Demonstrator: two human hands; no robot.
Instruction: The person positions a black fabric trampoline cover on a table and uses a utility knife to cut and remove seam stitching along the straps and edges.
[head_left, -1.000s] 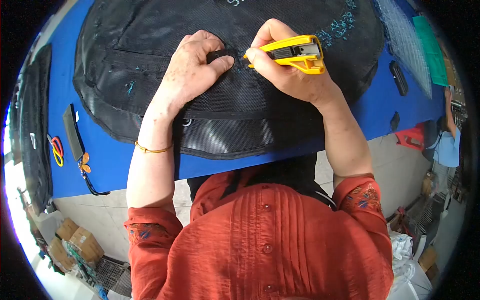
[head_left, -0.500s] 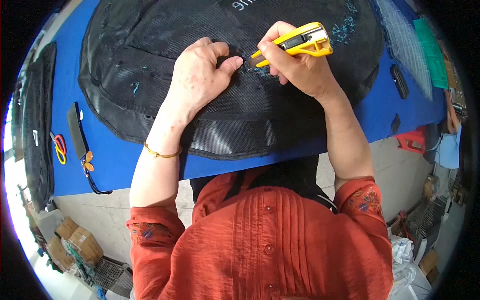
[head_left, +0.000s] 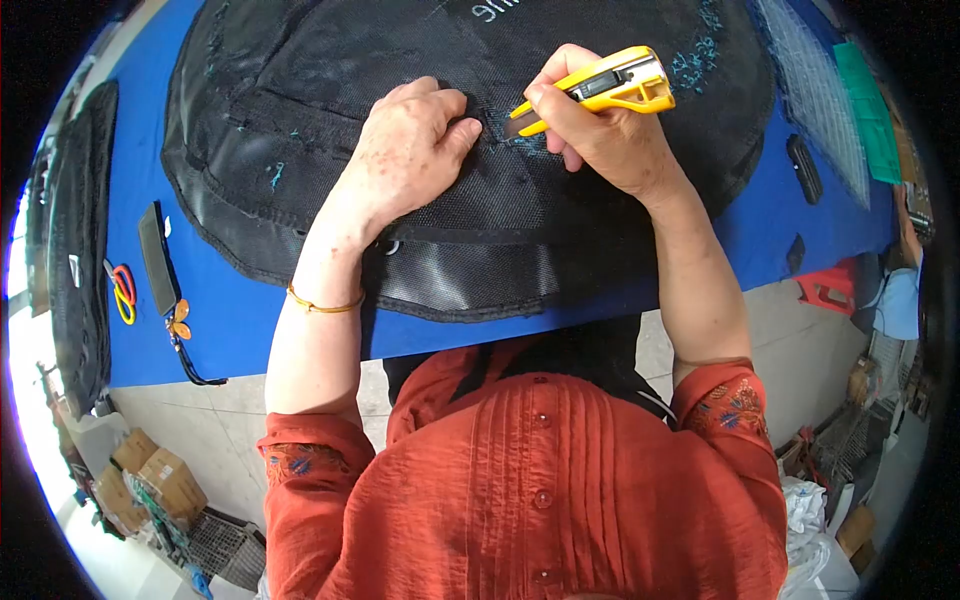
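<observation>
A large round black mesh fabric piece [head_left: 450, 200] lies on the blue table [head_left: 240, 330]. Curled in on its middle, my left hand [head_left: 415, 145] has thumb and fingers pinching the black fabric. My right hand [head_left: 600, 130] is wrapped round a yellow cutter [head_left: 635, 82], its tip close to the fabric, just right of my left thumb. Short bits of blue thread [head_left: 530, 145] lie under the tip. More blue thread scraps [head_left: 695, 65] are scattered on the fabric at the upper right, and a small tuft [head_left: 277, 175] at the left.
At the left are red-and-yellow scissors [head_left: 122, 292], a dark phone-like case [head_left: 157, 258] with a strap, and a folded black fabric [head_left: 85, 240]. To the right lie a black object [head_left: 803, 170], clear netting [head_left: 825, 110] and a green piece [head_left: 865, 115]. Cardboard boxes [head_left: 172, 484] are on the floor.
The black fabric has shifted and turned slightly. My left hand moved a little right, then slightly back. The cutter moved away from my left thumb and tilted more upward.
</observation>
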